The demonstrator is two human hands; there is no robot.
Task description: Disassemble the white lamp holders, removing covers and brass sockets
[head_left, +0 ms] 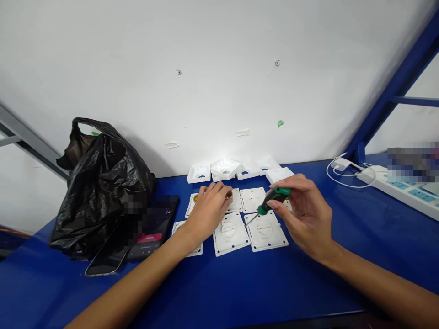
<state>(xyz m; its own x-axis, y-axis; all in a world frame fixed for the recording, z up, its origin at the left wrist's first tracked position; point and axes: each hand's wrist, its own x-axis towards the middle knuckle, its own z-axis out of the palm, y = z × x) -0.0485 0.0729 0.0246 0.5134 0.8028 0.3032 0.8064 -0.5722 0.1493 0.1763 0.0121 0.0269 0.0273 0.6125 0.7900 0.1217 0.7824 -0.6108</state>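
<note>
My right hand (303,214) grips a small screwdriver (272,200) with a green and black handle, its thin shaft pointing down-left at a white square plate (267,231). My left hand (207,209) is curled over the back row of plates, its fingertips pinched on a small brass-coloured part (228,195). Several white square plates lie flat in two rows on the blue table (240,283) between my hands, one of them (230,233) just below my left hand.
White box-shaped housings (225,168) stand in a row against the wall. A black plastic bag (103,183) sits at the left, with a phone (109,256) and a dark tablet (156,226) beside it. A white power strip (401,188) with cable lies at the right.
</note>
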